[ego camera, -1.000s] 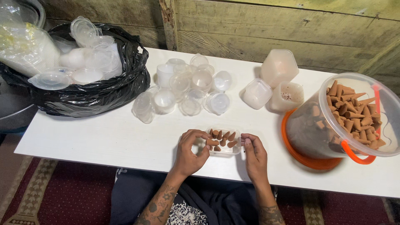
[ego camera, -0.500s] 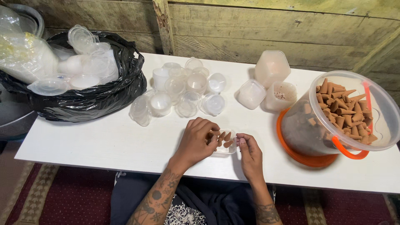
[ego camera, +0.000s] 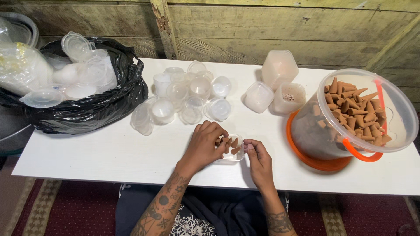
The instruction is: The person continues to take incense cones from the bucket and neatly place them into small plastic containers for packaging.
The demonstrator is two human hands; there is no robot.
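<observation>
A small clear plastic box with several brown incense cones in it rests on the white table near the front edge. My left hand lies over the box's left half, fingertips down among the cones. My right hand holds the box's right edge with thumb and fingers. Whether either hand pinches a cone is hidden.
A clear tub with an orange handle, tilted and full of brown cones, stands at the right. Several empty clear cups crowd the table's middle, with stacked square containers beside them. A black bag of lids sits at the left, against a wooden wall.
My left hand has slid from the box's left side onto its top, over the cones. My right hand stays at the right edge.
</observation>
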